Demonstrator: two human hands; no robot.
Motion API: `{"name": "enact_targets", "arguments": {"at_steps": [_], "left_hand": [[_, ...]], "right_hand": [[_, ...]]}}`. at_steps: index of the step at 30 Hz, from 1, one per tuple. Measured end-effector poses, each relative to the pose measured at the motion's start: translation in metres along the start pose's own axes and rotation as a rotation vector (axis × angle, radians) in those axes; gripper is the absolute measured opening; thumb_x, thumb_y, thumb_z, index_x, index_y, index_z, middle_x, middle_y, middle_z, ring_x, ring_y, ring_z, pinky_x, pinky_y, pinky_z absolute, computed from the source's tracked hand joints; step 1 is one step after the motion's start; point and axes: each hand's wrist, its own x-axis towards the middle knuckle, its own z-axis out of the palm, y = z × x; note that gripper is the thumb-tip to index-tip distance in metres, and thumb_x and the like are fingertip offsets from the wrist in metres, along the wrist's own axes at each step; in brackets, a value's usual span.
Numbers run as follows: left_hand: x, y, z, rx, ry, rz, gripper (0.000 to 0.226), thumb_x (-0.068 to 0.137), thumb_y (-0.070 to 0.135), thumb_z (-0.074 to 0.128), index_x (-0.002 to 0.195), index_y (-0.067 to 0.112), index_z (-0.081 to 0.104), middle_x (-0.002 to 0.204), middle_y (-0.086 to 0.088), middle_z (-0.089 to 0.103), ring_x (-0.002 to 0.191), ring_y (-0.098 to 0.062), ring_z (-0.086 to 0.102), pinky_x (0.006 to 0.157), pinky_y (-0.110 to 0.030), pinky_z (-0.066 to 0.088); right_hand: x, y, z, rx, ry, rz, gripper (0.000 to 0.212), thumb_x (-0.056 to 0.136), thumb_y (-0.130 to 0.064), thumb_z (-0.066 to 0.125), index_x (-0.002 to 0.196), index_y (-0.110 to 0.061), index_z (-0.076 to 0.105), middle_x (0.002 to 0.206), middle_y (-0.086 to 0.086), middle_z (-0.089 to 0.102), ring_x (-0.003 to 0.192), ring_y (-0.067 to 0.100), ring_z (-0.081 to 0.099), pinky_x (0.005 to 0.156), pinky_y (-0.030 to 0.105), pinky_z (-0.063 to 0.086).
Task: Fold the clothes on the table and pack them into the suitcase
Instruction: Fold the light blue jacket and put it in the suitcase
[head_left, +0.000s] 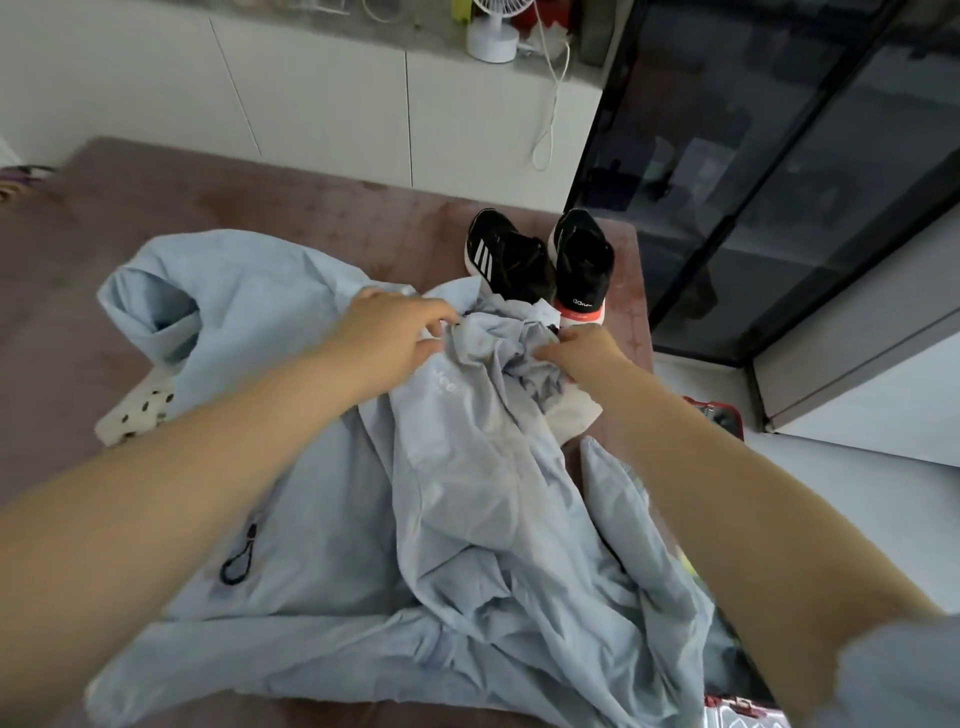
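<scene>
- Step in hand, as judged: spreading the light-blue thin-fabric jacket (467, 493) flat before any fold. It lies crumpled across the mauve soft-topped table (130, 208), with its far end bunched up at the hands.
- To do it well: draw the bunched end apart sideways with even tension in both hands, then smooth toward the near edge. Lay the sleeves out flat before folding.
- Keep fabric off the black white-striped sneakers (514, 260) standing just beyond the bunch. Cannot tell if the jacket touches them or only overlaps them in view.
- Left hand (400, 332): fingers curled, thumb and fingertips pinching a ridge of jacket fabric.
- Right hand (582, 353): fingers curled into the same bunch, gripping it; fingertips hidden in folds.
- Cream black-dotted cloth (140, 410) pokes out from under the jacket's left side, not yet folded.
- Red-edged case (719, 415) sits low beside the table's right side and is likely the suitcase; inside mostly out of view.
</scene>
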Motion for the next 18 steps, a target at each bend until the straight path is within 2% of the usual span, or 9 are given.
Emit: {"name": "enact_targets", "arguments": {"at_steps": [1, 3, 5, 7, 9, 11, 13, 15, 18], "left_hand": [[-0.003, -0.007, -0.012, 0.006, 0.019, -0.03, 0.033, 0.09, 0.023, 0.057, 0.123, 0.024, 0.056, 0.116, 0.006, 0.063, 0.111, -0.019, 0.053, 0.097, -0.029, 0.025], [-0.007, -0.02, -0.028, -0.005, -0.011, -0.084, 0.039, 0.088, 0.028, 0.06, 0.126, 0.024, 0.054, 0.122, 0.001, 0.058, 0.113, -0.022, 0.05, 0.095, -0.031, 0.031], [-0.011, -0.023, -0.031, -0.065, -0.135, -0.096, 0.049, 0.086, 0.037, 0.061, 0.132, 0.027, 0.048, 0.126, 0.0, 0.053, 0.115, -0.021, 0.048, 0.092, -0.028, 0.034], [-0.012, -0.014, -0.017, -0.108, -0.257, -0.056, 0.06, 0.085, 0.044, 0.059, 0.139, 0.03, 0.039, 0.136, -0.003, 0.046, 0.124, -0.023, 0.045, 0.101, -0.03, 0.035], [-0.012, 0.006, 0.006, -0.187, -0.337, -0.011, 0.066, 0.087, 0.043, 0.056, 0.145, 0.03, 0.026, 0.147, -0.005, 0.034, 0.135, -0.023, 0.035, 0.109, -0.028, 0.028], [-0.013, 0.029, 0.023, -0.29, -0.399, -0.018, 0.071, 0.09, 0.041, 0.053, 0.147, 0.034, 0.011, 0.153, -0.004, 0.022, 0.138, -0.02, 0.028, 0.108, -0.024, 0.023], [-0.01, 0.04, 0.031, -0.387, -0.409, -0.018, 0.073, 0.091, 0.039, 0.053, 0.147, 0.035, 0.007, 0.155, 0.001, 0.018, 0.137, -0.017, 0.029, 0.11, -0.024, 0.025], [-0.01, 0.042, 0.025, -0.38, -0.429, 0.016, 0.067, 0.091, 0.039, 0.053, 0.146, 0.036, 0.016, 0.151, 0.005, 0.028, 0.132, -0.013, 0.036, 0.104, -0.022, 0.03], [-0.015, 0.032, 0.001, -0.254, -0.445, 0.077, 0.043, 0.09, 0.036, 0.056, 0.133, 0.033, 0.047, 0.128, 0.008, 0.055, 0.11, -0.008, 0.052, 0.086, -0.016, 0.036]], "right_hand": [[0.003, -0.006, -0.007, -0.048, 0.025, -0.056, 0.006, 0.083, -0.011, 0.061, 0.078, -0.009, 0.065, 0.066, 0.005, 0.056, 0.059, 0.016, 0.051, 0.057, 0.024, 0.041], [0.013, -0.027, -0.03, -0.133, 0.152, -0.228, 0.023, 0.086, -0.002, 0.051, 0.094, -0.013, 0.071, 0.089, 0.007, 0.068, 0.079, 0.019, 0.06, 0.071, 0.023, 0.045], [0.017, -0.061, -0.059, -0.185, 0.347, -0.361, 0.036, 0.088, 0.0, 0.042, 0.105, -0.015, 0.071, 0.105, 0.007, 0.069, 0.087, 0.018, 0.061, 0.081, 0.025, 0.049], [0.012, -0.098, -0.084, -0.128, 0.522, -0.508, 0.046, 0.083, 0.004, 0.036, 0.099, -0.02, 0.072, 0.105, 0.004, 0.07, 0.089, 0.015, 0.062, 0.087, 0.026, 0.051], [-0.007, -0.125, -0.095, -0.032, 0.565, -0.71, 0.051, 0.077, 0.006, 0.035, 0.09, -0.026, 0.072, 0.101, -0.002, 0.068, 0.094, 0.01, 0.062, 0.087, 0.02, 0.05], [-0.034, -0.135, -0.093, 0.045, 0.483, -0.893, 0.051, 0.072, 0.009, 0.037, 0.08, -0.032, 0.067, 0.092, -0.008, 0.065, 0.09, 0.001, 0.061, 0.083, 0.014, 0.049], [-0.059, -0.125, -0.082, 0.019, 0.328, -1.015, 0.05, 0.067, 0.012, 0.038, 0.079, -0.027, 0.067, 0.088, -0.015, 0.061, 0.086, -0.008, 0.059, 0.084, 0.011, 0.046], [-0.074, -0.093, -0.066, -0.122, 0.109, -0.999, 0.049, 0.068, 0.015, 0.042, 0.086, -0.02, 0.07, 0.088, -0.018, 0.06, 0.083, -0.009, 0.057, 0.082, 0.013, 0.045], [-0.085, -0.009, -0.043, -0.59, -0.166, -0.839, 0.039, 0.081, 0.009, 0.051, 0.102, -0.017, 0.071, 0.104, -0.009, 0.064, 0.088, 0.003, 0.056, 0.083, 0.018, 0.042]]}}
